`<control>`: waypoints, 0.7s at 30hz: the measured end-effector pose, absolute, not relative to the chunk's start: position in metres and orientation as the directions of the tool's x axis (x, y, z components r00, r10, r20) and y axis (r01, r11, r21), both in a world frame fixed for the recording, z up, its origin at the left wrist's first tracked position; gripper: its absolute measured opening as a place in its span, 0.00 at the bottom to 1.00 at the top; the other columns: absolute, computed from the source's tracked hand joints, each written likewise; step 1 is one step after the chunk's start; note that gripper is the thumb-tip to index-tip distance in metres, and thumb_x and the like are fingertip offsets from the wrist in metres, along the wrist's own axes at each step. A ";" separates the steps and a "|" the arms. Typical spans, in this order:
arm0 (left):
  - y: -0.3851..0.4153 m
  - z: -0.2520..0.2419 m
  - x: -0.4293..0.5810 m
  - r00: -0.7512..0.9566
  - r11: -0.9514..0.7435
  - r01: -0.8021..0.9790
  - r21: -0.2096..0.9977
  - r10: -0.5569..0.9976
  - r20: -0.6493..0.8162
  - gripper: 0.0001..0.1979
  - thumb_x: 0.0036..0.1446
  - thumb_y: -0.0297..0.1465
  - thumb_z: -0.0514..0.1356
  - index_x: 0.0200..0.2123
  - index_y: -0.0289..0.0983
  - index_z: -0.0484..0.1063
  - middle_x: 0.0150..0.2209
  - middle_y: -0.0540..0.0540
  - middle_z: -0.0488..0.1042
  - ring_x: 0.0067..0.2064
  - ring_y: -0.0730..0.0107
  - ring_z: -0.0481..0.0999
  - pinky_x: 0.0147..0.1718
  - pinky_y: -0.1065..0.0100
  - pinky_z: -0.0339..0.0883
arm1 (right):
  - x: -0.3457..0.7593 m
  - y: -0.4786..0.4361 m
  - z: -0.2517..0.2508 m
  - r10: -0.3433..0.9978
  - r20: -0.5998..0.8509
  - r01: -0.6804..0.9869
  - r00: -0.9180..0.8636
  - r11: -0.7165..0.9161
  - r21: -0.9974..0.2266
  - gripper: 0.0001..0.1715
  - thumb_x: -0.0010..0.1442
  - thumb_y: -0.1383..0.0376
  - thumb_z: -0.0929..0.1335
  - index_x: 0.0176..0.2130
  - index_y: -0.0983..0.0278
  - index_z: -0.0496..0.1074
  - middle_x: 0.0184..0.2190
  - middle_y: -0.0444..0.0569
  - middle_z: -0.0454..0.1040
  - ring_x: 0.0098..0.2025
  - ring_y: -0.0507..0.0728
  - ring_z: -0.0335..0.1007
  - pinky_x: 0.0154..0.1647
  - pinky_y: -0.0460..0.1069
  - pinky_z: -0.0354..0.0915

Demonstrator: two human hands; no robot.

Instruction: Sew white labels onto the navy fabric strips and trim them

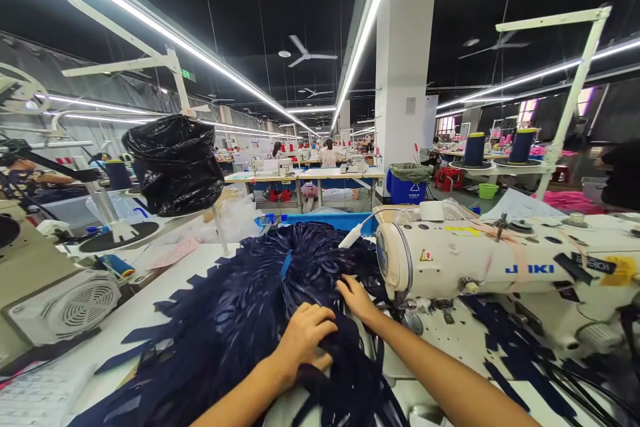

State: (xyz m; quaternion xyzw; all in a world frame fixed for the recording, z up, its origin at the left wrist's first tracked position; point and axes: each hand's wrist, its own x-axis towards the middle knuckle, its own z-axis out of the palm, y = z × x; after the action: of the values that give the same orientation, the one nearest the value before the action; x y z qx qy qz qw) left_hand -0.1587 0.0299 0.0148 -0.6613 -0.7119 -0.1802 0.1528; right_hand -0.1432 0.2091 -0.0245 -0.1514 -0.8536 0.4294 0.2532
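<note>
A big heap of dark navy fabric straps [225,320] spreads over the white sewing table, gathered near its top by a blue tie [286,265]. My left hand [305,340] is curled over the near side of the heap, its fingers bent around navy straps that hang below the thumb. A little farther off, my right hand [356,297] has its fingers closed on straps at the heap's right side, fingertips partly hidden. Right beside it is the head of a white JUKI sewing machine [465,253]. Loose navy strap pieces [520,340] lie on the machine bed.
To the left stand a fan-vented machine housing [80,303] and a thread stand under a black plastic bag [173,163]. Navy thread cones [521,147] rise behind the machine. A blue bin [407,188] stands by the pillar [406,73]. Co-workers sit at farther tables.
</note>
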 end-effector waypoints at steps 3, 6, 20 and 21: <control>0.019 0.026 -0.137 -0.101 0.067 0.983 0.172 0.974 0.201 0.23 0.38 0.25 0.55 0.42 0.38 0.68 0.48 0.44 0.69 0.44 0.59 0.69 0.44 0.57 0.58 | -0.118 0.209 -0.026 0.441 0.310 0.027 -0.842 0.608 -0.793 0.22 0.58 0.64 0.61 0.51 0.71 0.66 0.50 0.59 0.67 0.54 0.60 0.61 0.55 0.54 0.55; 0.001 0.040 -0.098 -0.037 0.049 0.938 0.342 0.998 -0.042 0.28 0.39 0.28 0.58 0.49 0.39 0.64 0.51 0.43 0.66 0.48 0.57 0.67 0.50 0.57 0.57 | -0.083 0.211 -0.026 0.395 0.315 -0.006 -0.863 0.615 -0.788 0.21 0.57 0.64 0.62 0.50 0.66 0.66 0.51 0.54 0.67 0.55 0.58 0.59 0.57 0.54 0.53; 0.016 0.033 -0.075 -0.089 0.097 0.995 -0.033 0.976 0.200 0.15 0.51 0.16 0.49 0.35 0.37 0.70 0.33 0.48 0.71 0.34 0.69 0.69 0.41 0.64 0.60 | 0.034 0.233 -0.010 0.154 0.217 0.005 -0.964 0.827 -0.562 0.19 0.58 0.66 0.61 0.49 0.67 0.67 0.47 0.54 0.70 0.49 0.61 0.64 0.51 0.55 0.58; 0.020 0.037 -0.077 -0.088 0.108 0.991 -0.082 0.972 0.216 0.12 0.53 0.18 0.50 0.33 0.36 0.70 0.32 0.48 0.71 0.33 0.69 0.68 0.38 0.64 0.59 | 0.035 0.233 -0.009 0.149 0.214 0.007 -0.965 0.836 -0.548 0.19 0.58 0.67 0.61 0.49 0.67 0.67 0.46 0.54 0.71 0.49 0.61 0.64 0.50 0.54 0.58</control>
State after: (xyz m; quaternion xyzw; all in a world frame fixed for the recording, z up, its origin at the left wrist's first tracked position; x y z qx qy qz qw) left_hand -0.0766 0.0205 0.0374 -0.6663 -0.7365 -0.0424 0.1086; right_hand 0.0348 0.2331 -0.0088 -0.0411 -0.9500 0.2831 0.1249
